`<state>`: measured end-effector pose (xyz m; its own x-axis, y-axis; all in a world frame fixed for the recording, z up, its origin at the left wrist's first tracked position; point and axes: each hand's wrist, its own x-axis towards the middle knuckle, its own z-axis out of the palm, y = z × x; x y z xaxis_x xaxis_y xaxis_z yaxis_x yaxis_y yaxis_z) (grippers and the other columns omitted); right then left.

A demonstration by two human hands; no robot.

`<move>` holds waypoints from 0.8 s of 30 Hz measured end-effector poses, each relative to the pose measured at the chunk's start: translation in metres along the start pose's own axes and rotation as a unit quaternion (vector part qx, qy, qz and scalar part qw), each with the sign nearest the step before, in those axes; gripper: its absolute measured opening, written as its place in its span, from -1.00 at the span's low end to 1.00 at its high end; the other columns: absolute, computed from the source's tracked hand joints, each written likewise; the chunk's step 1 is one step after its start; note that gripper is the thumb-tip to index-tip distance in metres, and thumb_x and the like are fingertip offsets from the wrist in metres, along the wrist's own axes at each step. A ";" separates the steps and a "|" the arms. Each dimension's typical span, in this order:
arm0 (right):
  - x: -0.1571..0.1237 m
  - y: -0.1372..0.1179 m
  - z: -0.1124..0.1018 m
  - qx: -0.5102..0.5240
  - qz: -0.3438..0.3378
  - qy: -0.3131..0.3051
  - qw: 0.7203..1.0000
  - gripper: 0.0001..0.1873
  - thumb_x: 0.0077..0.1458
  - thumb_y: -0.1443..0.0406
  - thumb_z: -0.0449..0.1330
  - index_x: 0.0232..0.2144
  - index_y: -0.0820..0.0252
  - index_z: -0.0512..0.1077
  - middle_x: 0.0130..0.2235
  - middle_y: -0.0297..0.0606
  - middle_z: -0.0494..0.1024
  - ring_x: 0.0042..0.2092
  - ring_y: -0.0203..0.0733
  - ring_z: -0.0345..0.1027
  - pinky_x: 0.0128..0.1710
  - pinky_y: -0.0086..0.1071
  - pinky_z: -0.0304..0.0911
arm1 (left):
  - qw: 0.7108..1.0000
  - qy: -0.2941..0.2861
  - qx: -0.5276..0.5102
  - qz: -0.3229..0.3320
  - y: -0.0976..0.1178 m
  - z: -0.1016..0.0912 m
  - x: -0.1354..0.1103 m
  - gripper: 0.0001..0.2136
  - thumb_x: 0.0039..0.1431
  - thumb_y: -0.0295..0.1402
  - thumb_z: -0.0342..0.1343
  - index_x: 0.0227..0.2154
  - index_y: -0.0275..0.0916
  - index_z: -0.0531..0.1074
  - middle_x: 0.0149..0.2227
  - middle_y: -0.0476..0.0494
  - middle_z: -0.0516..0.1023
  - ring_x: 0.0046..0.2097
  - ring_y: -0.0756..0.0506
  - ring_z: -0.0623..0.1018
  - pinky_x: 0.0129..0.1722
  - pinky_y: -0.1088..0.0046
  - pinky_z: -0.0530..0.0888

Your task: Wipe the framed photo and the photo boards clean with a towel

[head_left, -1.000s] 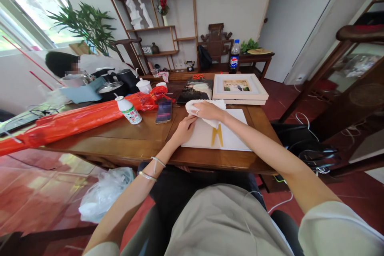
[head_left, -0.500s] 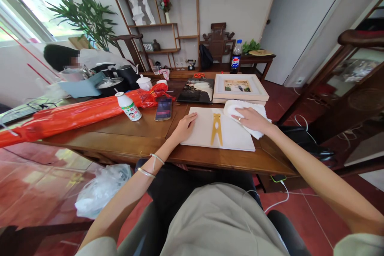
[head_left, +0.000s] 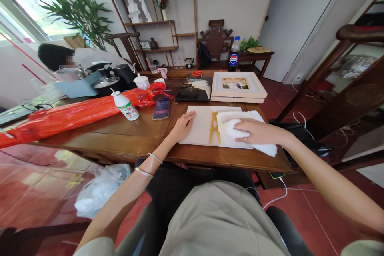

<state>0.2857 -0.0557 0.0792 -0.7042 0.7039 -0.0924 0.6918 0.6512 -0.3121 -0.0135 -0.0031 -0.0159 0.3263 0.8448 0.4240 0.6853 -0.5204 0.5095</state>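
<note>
A flat white board (head_left: 200, 128) lies on the brown wooden table, close to its front edge. On the board's left edge rests my left hand (head_left: 183, 125), fingers stretched out and holding nothing. My right hand (head_left: 255, 131) grips a bunched white towel (head_left: 229, 122) and presses it onto the right half of the board; part of the towel hangs past the board's right corner. Between the hands lies a yellow A-shaped piece (head_left: 214, 130), flat on the board, its right side close to the towel. The towel hides the board's right part.
Behind the board lie a white-framed picture (head_left: 261, 88) and a dark picture (head_left: 184, 94). To the left are a phone (head_left: 161, 108), a white bottle (head_left: 126, 106) and a long red plastic-wrapped bundle (head_left: 72, 113). A cola bottle (head_left: 234, 55) stands at the back. Another person bends at far left.
My right hand has drawn the towel from the board's far right corner toward me, over its right half. My left hand keeps its place on the board. The view has shifted slightly.
</note>
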 end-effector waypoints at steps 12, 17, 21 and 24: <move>0.060 0.061 0.005 -0.083 0.036 0.119 0.989 -0.64 0.15 0.16 0.02 -0.10 0.26 0.39 -0.08 0.01 0.45 -0.01 0.10 0.29 -0.06 -0.14 0.18 | 1.000 -0.002 0.002 0.003 -0.002 0.000 0.000 -0.63 0.23 -0.40 -0.15 0.02 -0.35 0.41 0.14 -0.25 0.38 0.18 -0.17 0.36 0.21 0.20 0.24; 0.019 0.014 0.004 -0.106 0.001 0.062 0.992 -0.71 0.12 0.24 0.03 -0.16 0.23 0.42 -0.08 -0.03 0.45 -0.04 0.08 0.31 -0.09 -0.19 0.20 | 1.000 0.002 -0.003 0.000 -0.001 0.000 0.000 -0.63 0.22 -0.40 -0.15 0.02 -0.35 0.41 0.14 -0.25 0.38 0.18 -0.17 0.35 0.21 0.20 0.25; -0.019 -0.032 0.001 -0.087 -0.030 -0.001 0.996 -0.70 -0.07 0.42 0.08 -0.23 0.19 0.45 -0.03 -0.08 0.44 -0.01 0.05 0.31 -0.09 -0.23 0.21 | 1.000 0.003 -0.006 -0.002 0.001 0.000 0.000 -0.62 0.22 -0.40 -0.15 0.02 -0.37 0.41 0.14 -0.27 0.37 0.18 -0.17 0.35 0.21 0.21 0.24; -0.025 -0.038 0.000 -0.072 -0.032 -0.007 0.997 -0.67 -0.07 0.43 0.08 -0.21 0.18 0.45 -0.04 -0.08 0.45 -0.02 0.05 0.32 -0.11 -0.23 0.22 | 1.000 0.002 -0.005 -0.001 0.000 0.000 0.000 -0.63 0.22 -0.40 -0.15 0.02 -0.34 0.41 0.14 -0.25 0.37 0.18 -0.15 0.35 0.21 0.22 0.25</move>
<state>0.2770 -0.0975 0.0934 -0.7493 0.6560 -0.0905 0.6603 0.7296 -0.1779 -0.0133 -0.0036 -0.0159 0.3224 0.8450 0.4267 0.6797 -0.5203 0.5169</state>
